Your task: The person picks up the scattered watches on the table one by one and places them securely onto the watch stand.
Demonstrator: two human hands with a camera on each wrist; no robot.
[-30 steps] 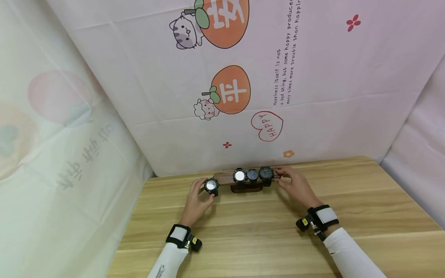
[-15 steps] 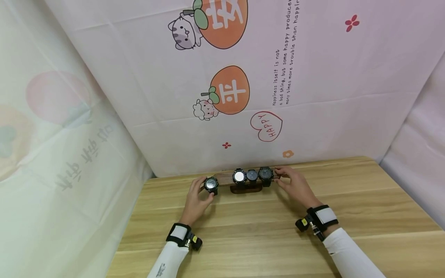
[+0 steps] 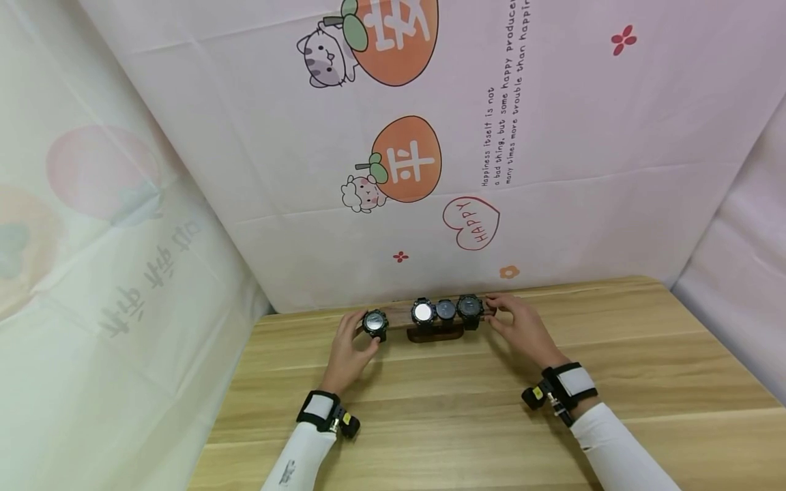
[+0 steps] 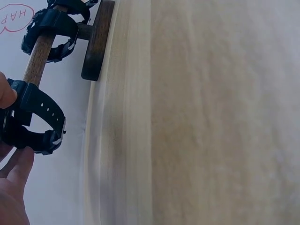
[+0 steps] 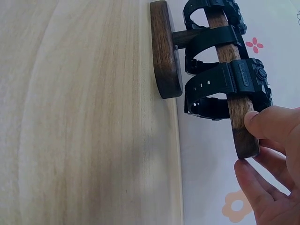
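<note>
A dark wooden T-shaped watch stand [image 3: 399, 316] stands at the back of the table. Three black watches hang on its bar: one with a bright, glaring dial [image 3: 423, 311], a smaller watch [image 3: 446, 310] and a larger dark watch [image 3: 470, 307]. At the bar's left end my left hand [image 3: 344, 358] pinches another black watch [image 3: 375, 323] between thumb and fingers. Its closed strap [image 4: 44, 105] appears looped round the bar's tip in the left wrist view. My right hand [image 3: 529, 335] grips the bar's right end [image 5: 244, 136] with thumb and fingers.
The stand's base [image 5: 165, 51] rests near the rear edge of the wood-grain table [image 3: 454, 423]. Behind it hangs a white printed cloth [image 3: 276, 204], close to the watches. More cloth drapes at the left and right sides.
My left hand has shifted slightly up and right with its watch, which now covers the left tip of the bar. The right hand and the other watches have stayed put.
</note>
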